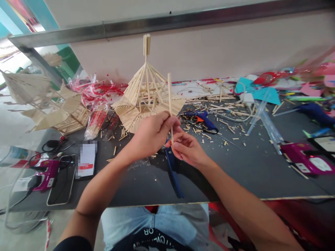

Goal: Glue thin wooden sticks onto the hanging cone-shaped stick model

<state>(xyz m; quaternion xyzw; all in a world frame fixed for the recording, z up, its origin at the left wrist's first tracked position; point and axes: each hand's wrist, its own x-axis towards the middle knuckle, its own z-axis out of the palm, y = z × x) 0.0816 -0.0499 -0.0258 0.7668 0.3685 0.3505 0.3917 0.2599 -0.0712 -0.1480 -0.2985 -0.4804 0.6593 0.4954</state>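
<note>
Between both hands I hold a thin pale wooden stick (pixel 170 92) nearly upright. My left hand (pixel 154 132) is closed round its middle, fingers pressed together. Lower down, my right hand (pixel 190 148) pinches its bottom end between thumb and fingers. Just behind the hands stands a pagoda-like model (pixel 148 82) built of many such sticks, with a bundled stick spire on top; my left hand hides part of its base. A blue-handled tool (pixel 172 174) lies on the table under my hands, its upper end partly covered by them.
A blue glue gun (pixel 205 120) lies among stick offcuts behind my right hand. Phones (pixel 87 158) and a purple power strip (pixel 48 174) are at left, another purple strip (pixel 306 158) at right. A stick ship model (pixel 65 111) and bagged sticks (pixel 96 120) stand at back left.
</note>
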